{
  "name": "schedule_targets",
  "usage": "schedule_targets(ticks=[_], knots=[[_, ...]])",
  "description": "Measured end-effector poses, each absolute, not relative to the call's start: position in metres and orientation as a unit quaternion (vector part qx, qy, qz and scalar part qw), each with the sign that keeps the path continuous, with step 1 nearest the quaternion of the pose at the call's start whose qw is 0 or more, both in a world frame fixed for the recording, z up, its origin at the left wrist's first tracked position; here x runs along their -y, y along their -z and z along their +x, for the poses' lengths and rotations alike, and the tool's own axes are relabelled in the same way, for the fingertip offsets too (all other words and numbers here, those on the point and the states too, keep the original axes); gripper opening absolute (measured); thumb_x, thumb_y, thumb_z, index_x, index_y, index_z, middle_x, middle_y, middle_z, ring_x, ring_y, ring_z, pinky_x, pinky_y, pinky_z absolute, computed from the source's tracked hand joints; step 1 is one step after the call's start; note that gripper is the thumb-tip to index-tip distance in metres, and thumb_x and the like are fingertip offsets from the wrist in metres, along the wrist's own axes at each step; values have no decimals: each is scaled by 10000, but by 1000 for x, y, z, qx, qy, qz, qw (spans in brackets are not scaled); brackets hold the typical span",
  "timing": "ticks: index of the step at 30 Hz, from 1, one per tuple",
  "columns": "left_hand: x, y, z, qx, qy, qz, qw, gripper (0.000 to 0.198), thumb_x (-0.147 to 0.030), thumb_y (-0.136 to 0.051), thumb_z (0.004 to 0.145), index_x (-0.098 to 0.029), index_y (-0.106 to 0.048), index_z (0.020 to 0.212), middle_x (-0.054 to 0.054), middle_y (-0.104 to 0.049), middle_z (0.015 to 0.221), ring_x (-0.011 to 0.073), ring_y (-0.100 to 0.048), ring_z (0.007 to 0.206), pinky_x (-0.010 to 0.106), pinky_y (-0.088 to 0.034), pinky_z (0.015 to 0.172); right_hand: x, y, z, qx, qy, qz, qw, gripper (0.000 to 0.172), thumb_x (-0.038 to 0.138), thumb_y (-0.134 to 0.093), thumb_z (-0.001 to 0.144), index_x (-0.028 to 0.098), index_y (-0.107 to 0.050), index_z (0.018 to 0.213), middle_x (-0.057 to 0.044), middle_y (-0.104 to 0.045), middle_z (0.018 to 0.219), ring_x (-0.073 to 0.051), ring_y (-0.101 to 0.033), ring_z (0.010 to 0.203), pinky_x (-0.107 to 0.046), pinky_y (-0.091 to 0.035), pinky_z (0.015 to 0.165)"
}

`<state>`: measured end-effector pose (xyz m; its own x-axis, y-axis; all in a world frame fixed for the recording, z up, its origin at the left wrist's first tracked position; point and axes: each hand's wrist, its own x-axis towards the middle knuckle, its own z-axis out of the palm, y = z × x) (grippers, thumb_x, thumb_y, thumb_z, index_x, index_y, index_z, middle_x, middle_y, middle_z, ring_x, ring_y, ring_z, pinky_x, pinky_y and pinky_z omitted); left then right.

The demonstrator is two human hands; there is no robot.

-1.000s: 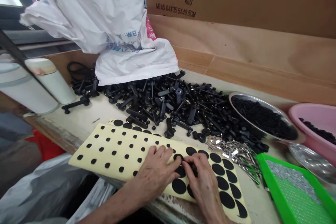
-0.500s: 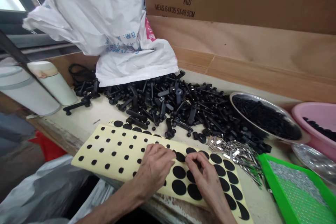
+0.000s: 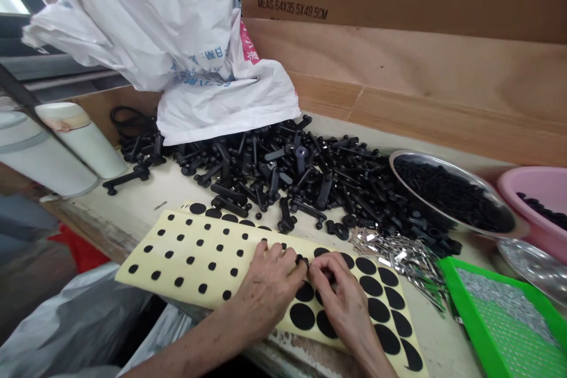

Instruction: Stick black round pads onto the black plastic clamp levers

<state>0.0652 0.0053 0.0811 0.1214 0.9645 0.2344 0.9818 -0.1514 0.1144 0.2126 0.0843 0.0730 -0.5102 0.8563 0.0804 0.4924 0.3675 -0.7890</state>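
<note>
A pale yellow backing sheet (image 3: 195,242) lies along the table's front edge. Small black dots cover its left part and large black round stickers (image 3: 302,316) its right part. Between my hands a black round sticker (image 3: 302,260) stands curled up off the sheet. My left hand (image 3: 270,277) rests on the sheet, fingers bent, its index finger and thumb closed at the sticker's left side. On the other side my right hand (image 3: 341,289) pinches the sticker's edge between thumb and index finger. My fingers partly hide the sticker and those under it.
Behind the sheet spreads a heap of black plastic arms (image 3: 274,171), under a white woven sack (image 3: 225,100). To the right are small metal clips (image 3: 394,254), a steel bowl (image 3: 518,227) of black parts, a pink basin (image 3: 509,180) and a green tray (image 3: 465,313). White bottles (image 3: 84,142) stand left.
The sticker lay flat half a second ago and is now curled up between my fingertips. My left hand has shifted right, closer to my right hand. The camera view has tilted slightly.
</note>
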Motion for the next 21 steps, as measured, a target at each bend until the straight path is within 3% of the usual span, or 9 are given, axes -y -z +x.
schedule_targets(ticks=[7, 10, 13, 21], knots=[[8, -75, 56, 643, 248, -724, -23, 235, -172, -530, 884, -152, -551, 1118, 95, -645, 1029, 271, -527, 1058, 521, -286, 1043, -92, -80, 222, 765, -487, -362, 216, 265, 416, -480, 899, 224, -563, 736, -77, -608, 1095, -235, -559, 1056, -333, -427, 875], [8, -82, 52, 661, 318, -675, -83, 198, -151, -527, 880, -132, -570, 1072, 103, -660, 959, 252, -548, 1003, 478, -367, 975, -92, -90, 226, 713, -559, -369, 207, 267, 442, -524, 876, 221, -577, 734, -74, -591, 1175, -247, -522, 1135, -321, -409, 899], [2, -97, 51, 672, 385, -613, -161, 141, -193, -561, 873, -179, -617, 1002, 81, -640, 989, 240, -526, 1004, 410, -418, 894, -93, -99, 229, 670, -601, -378, 219, 252, 444, -557, 861, 221, -582, 744, -55, -590, 1173, -242, -521, 1123, -303, -386, 903], [-14, -118, 48, 651, 466, -483, -355, 28, -209, -630, 747, -206, -654, 732, 56, -586, 1028, 261, -487, 1074, 424, -323, 982, -97, -101, 219, 674, -602, -351, 246, 244, 431, -549, 885, 224, -574, 757, -20, -581, 933, -197, -525, 915, -278, -379, 798]])
